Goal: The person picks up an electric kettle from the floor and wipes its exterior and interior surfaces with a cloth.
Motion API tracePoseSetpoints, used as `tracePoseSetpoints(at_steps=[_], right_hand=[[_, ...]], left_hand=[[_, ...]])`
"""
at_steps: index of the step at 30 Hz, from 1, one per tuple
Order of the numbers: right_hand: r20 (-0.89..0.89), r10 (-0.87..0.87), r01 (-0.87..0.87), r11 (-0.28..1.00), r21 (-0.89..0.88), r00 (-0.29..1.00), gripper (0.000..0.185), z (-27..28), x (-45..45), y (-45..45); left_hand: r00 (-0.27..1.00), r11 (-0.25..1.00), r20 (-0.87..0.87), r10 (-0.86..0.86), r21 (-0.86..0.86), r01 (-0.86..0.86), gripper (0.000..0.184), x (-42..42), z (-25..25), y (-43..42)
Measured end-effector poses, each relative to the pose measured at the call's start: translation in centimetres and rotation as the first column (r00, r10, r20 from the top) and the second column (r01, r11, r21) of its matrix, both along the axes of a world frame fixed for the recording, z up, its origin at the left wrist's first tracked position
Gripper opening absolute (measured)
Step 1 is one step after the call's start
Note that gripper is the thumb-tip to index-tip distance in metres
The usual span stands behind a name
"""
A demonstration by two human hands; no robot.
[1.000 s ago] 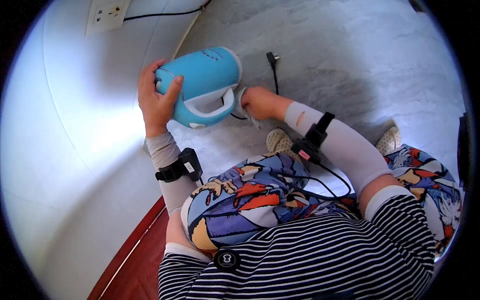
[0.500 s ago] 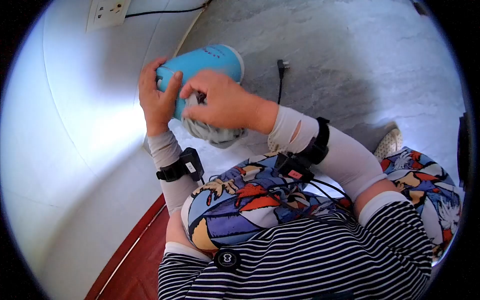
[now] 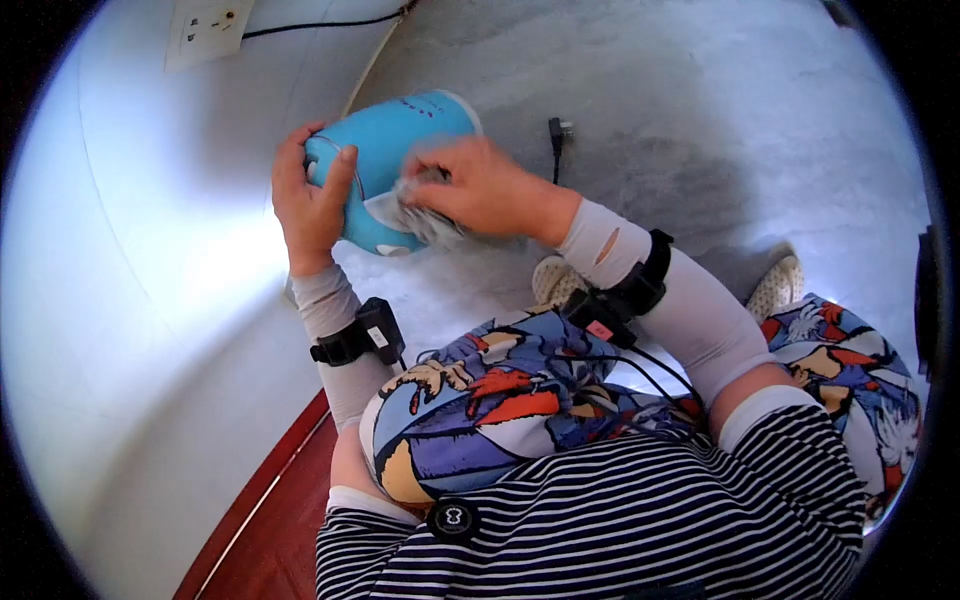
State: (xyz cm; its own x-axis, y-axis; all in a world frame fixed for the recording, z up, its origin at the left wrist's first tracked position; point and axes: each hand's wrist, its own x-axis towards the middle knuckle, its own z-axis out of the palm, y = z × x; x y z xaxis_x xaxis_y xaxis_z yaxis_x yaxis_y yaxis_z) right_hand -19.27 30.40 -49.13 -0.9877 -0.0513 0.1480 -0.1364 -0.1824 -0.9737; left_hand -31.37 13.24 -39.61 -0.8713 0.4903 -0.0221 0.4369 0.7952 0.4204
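A light-blue, kettle-like cylindrical container (image 3: 390, 140) with a pale rim lies tilted in the air, red writing on its upper side. My left hand (image 3: 308, 195) grips its left end, thumb on the near side and fingers around the far side. Pinched in my right hand (image 3: 480, 185) is a grey cloth (image 3: 432, 215), pressed against or very near the container's lower side. Motion blurs the cloth and the right fingertips. A whitish part (image 3: 382, 210) of the container shows beside the cloth.
A black power plug (image 3: 557, 135) with its cord lies on the grey floor (image 3: 650, 90). On the white wall at the left is a socket plate (image 3: 207, 30) with a black cable (image 3: 320, 27). My shoes (image 3: 778, 285) and a red surface (image 3: 270, 530) are below.
My right hand has moved slightly right, and the cloth has swung up and bunched from hanging beneath the container. More of the container's lower side shows. My left hand keeps its grip.
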Motion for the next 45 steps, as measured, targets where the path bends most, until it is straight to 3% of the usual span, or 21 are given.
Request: tracePoseSetpoints(at_steps=[1,5,10,14,16,17,20,22,23,26,28,32,34,35,37,38,40,41,43,44,45], right_hand=[[0.027,-0.183,0.184,0.979,-0.082,0.983,0.014,1.0,-0.4,-0.5],[-0.121,-0.245,0.250,0.968,0.030,0.962,0.015,1.6,-1.0,-2.8],[-0.008,0.016,-0.015,0.996,0.087,1.000,0.014,-1.8,0.9,-1.8],[0.151,-0.019,0.032,0.996,-0.081,0.988,0.015,1.5,0.0,-2.0],[-0.140,-0.285,0.290,0.957,0.017,0.948,0.016,2.4,-1.4,-2.8],[-0.144,-0.288,0.294,0.956,0.019,0.947,0.016,2.4,-1.2,-2.7],[-0.138,-0.142,0.149,0.988,0.034,0.980,0.018,1.9,-0.6,-2.3],[-0.065,0.088,-0.087,0.996,0.029,0.994,0.019,0.8,0.0,-1.7],[-0.062,0.093,-0.091,0.995,0.030,0.994,0.019,0.7,-0.1,-1.7],[0.038,0.028,-0.026,0.998,-0.049,0.999,0.019,1.0,-0.1,-2.1],[0.082,-0.220,0.226,0.971,-0.077,0.972,0.019,2.0,-0.9,-2.9],[-0.067,-0.229,0.232,0.971,0.052,0.971,0.018,-0.8,-0.4,-4.4],[0.171,-0.168,0.137,0.974,0.180,0.971,0.017,-4.3,0.9,-4.8],[0.166,-0.170,0.140,0.973,0.181,0.971,0.017,-4.2,0.9,-4.2],[0.429,-0.279,0.306,0.952,0.007,0.859,0.018,-3.0,0.9,-2.6],[0.441,-0.273,0.303,0.953,0.002,0.855,0.018,-2.0,0.7,-2.6],[0.285,-0.492,0.527,0.848,-0.058,0.823,0.021,0.1,-0.6,-2.7],[0.280,-0.494,0.529,0.846,-0.061,0.823,0.021,0.6,-0.6,-3.2],[0.026,-0.595,0.595,0.800,-0.072,0.803,0.025,1.4,-0.2,-4.4],[0.018,-0.597,0.597,0.799,-0.074,0.802,0.025,0.5,0.0,-4.7],[0.030,-0.570,0.569,0.821,0.035,0.821,0.030,-1.1,0.5,-5.1]], left_hand=[[1.000,1.000,0.001,0.000,-0.008,0.000,0.048,0.1,0.1,0.0],[0.996,0.998,-0.069,-0.063,0.007,0.064,0.047,0.4,0.6,0.6],[0.996,0.998,-0.077,-0.045,-0.044,0.042,0.045,0.8,0.9,0.5],[0.999,0.999,-0.045,-0.031,0.014,0.032,0.046,0.9,0.9,0.5],[0.998,0.999,-0.050,-0.035,0.034,0.037,0.046,0.8,1.2,1.0],[0.996,0.998,-0.069,-0.052,0.013,0.053,0.047,0.8,1.4,1.0],[0.993,0.997,-0.087,-0.081,0.003,0.082,0.048,0.7,1.7,1.0],[0.994,0.996,-0.076,-0.084,0.015,0.086,0.048,0.4,1.4,0.8],[0.993,0.996,-0.073,-0.088,0.011,0.089,0.048,0.2,1.3,0.9],[0.995,0.997,-0.053,-0.083,0.007,0.083,0.047,0.1,1.1,0.7],[0.996,0.997,-0.041,-0.077,0.012,0.077,0.046,0.1,1.2,0.7],[0.990,0.991,-0.049,-0.134,-0.027,0.133,0.047,0.2,1.7,0.9],[0.991,0.992,-0.049,-0.121,-0.032,0.119,0.048,0.3,1.5,0.9],[0.993,0.994,-0.052,-0.110,0.015,0.111,0.046,0.3,1.4,0.9],[0.995,0.994,-0.039,-0.093,0.058,0.095,0.045,0.1,1.1,0.8],[0.997,0.996,-0.019,-0.075,0.048,0.076,0.045,0.3,1.3,0.9],[0.998,0.997,-0.016,-0.062,0.042,0.063,0.044,0.4,1.8,1.3],[0.996,0.996,-0.037,-0.083,0.021,0.083,0.045,0.4,2.0,1.4],[0.992,0.994,-0.065,-0.110,0.003,0.110,0.045,0.5,2.7,1.7],[0.991,0.994,-0.077,-0.109,0.012,0.110,0.046,0.6,2.9,1.7],[0.990,0.994,-0.090,-0.104,0.018,0.106,0.047,0.9,3.2,1.7]])
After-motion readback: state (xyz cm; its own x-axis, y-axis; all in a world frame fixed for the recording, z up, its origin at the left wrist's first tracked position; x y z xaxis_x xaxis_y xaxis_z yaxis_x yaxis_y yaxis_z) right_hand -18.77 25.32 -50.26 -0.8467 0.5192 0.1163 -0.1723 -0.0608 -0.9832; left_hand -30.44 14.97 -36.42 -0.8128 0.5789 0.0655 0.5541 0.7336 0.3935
